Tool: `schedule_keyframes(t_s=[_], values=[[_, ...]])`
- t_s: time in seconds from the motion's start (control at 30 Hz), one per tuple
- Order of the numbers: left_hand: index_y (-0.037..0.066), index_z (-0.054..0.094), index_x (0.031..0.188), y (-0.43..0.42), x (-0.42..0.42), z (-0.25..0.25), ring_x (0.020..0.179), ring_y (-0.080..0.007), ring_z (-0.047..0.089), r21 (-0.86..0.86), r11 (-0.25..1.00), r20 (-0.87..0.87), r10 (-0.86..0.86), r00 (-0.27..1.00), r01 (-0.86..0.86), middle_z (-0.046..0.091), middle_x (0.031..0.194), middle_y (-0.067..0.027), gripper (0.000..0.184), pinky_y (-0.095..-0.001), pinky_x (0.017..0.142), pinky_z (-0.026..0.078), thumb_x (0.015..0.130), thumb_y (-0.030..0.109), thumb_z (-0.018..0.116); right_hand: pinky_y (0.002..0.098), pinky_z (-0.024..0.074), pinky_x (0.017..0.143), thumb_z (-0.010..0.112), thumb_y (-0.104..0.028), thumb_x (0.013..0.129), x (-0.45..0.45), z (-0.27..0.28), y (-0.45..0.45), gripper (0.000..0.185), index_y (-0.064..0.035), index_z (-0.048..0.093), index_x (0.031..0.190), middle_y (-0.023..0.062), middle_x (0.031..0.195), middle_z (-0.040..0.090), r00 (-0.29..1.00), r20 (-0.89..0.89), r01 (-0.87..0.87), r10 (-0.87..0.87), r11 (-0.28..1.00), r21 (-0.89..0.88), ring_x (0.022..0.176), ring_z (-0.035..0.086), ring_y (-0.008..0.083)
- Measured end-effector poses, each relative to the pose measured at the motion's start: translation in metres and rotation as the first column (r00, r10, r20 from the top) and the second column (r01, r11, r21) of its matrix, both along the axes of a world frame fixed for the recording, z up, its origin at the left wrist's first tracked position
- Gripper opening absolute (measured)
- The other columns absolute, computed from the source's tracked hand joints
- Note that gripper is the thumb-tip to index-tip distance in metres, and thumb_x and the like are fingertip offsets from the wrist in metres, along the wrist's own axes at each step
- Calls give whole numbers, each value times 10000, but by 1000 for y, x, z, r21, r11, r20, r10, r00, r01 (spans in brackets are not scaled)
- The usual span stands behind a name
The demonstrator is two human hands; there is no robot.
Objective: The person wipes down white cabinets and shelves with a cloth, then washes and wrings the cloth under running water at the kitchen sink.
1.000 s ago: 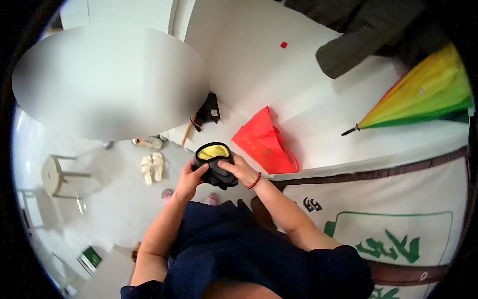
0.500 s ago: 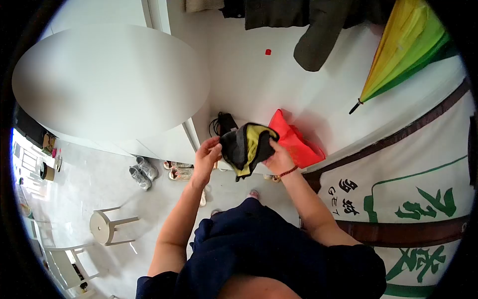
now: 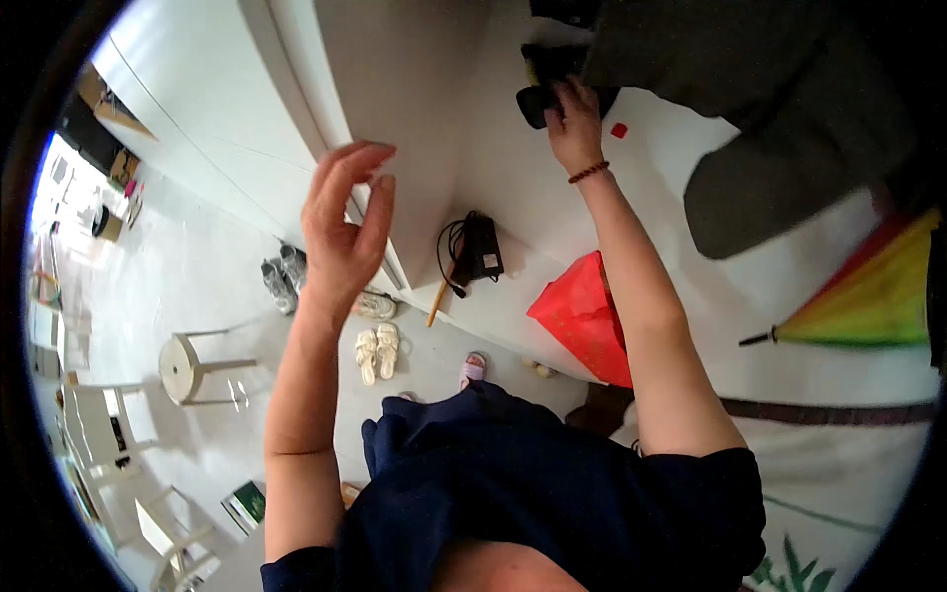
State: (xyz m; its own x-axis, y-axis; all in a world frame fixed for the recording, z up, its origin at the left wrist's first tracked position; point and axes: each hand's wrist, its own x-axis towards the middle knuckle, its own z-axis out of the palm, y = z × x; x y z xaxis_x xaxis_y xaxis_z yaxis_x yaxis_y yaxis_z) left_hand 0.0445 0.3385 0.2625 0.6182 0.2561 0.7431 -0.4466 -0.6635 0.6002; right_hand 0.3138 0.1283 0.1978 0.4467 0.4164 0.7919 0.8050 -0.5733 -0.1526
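My right hand (image 3: pixel 576 126), with a red beaded bracelet at the wrist, reaches up and grips a black cloth item (image 3: pixel 541 97) by its lower part. The item is beside the hanging dark garment (image 3: pixel 681 59), and a bit of yellow shows at its edge. Raised in front of the white cabinet edge, my left hand (image 3: pixel 347 212) holds nothing, its fingers curved and apart from the thumb.
A black power adapter (image 3: pixel 481 247) with a coiled cable lies below, beside a red bag (image 3: pixel 587 316). A rainbow umbrella (image 3: pixel 863 296) hangs at the right. Cream slippers (image 3: pixel 377 352) and a stool (image 3: pixel 181 369) stand on the floor.
My right hand has moved up to the hanging clothes with the black and yellow cloth item. My left hand has let go of it and risen. The view has shifted.
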Motion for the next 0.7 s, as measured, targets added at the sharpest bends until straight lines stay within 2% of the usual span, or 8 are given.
schedule_keyframes(t_s=[0.07,0.13,0.3,0.33,0.37,0.43,0.6,0.7], values=[[6,645,1025,5,14,-4,922,-186,583,104,985,-37,139,990,-134,627,1012,-107,200,-285,779,470,839,-38,586,452,427,950,567,-101,828,24,-29,-2,322,-92,586,1149,126,1270,492,995,-67,44,-76,921,-388,1146,467,338],[76,668,962,8,26,-2,776,-232,552,368,880,124,273,954,-299,618,884,-75,252,-337,718,418,742,-37,618,456,425,968,522,-134,865,42,-94,-17,311,-119,587,1169,102,1291,489,976,-119,29,-185,648,-761,1190,453,331],[107,665,1052,1,26,-8,915,-211,538,518,750,1,479,878,-410,626,978,-66,310,-338,825,382,755,16,655,401,404,1016,420,-86,896,47,-255,-108,349,-105,564,1213,101,1348,453,814,-424,-203,-398,488,-849,1236,447,280],[112,667,1049,1,26,-11,921,-212,533,526,746,3,480,877,-409,624,979,-64,309,-341,829,379,753,23,661,388,398,1025,409,-85,899,35,-233,-103,351,-90,560,1215,101,1353,452,724,-529,-261,-443,535,-804,1232,455,276],[117,670,1046,2,27,-12,928,-213,528,528,744,13,476,879,-410,622,981,-63,308,-344,833,377,750,30,666,370,384,1040,399,-79,897,26,-202,-102,362,-84,549,1227,116,1350,454,850,-406,-252,-336,418,-873,1233,454,287],[112,674,1036,0,29,-13,933,-217,522,529,739,20,480,877,-416,619,975,-61,300,-344,834,379,748,28,664,391,377,1040,382,-102,906,43,-188,-77,407,-110,471,1303,151,1308,481,924,-305,-174,-232,456,-873,1231,459,281],[46,673,998,8,21,-18,929,-233,520,433,837,34,356,934,-335,607,950,-71,256,-322,814,401,752,-8,629,417,463,883,475,-48,849,55,-11,39,446,-122,470,1289,164,1156,542,991,90,-58,99,925,-376,1041,549,319],[-20,609,888,14,22,-23,891,-196,489,42,989,56,137,989,-139,547,932,-91,206,-284,780,388,724,-89,506,401,487,815,527,-21,807,30,33,100,425,-94,510,1225,149,1090,557,987,37,-161,157,971,177,978,561,310]])
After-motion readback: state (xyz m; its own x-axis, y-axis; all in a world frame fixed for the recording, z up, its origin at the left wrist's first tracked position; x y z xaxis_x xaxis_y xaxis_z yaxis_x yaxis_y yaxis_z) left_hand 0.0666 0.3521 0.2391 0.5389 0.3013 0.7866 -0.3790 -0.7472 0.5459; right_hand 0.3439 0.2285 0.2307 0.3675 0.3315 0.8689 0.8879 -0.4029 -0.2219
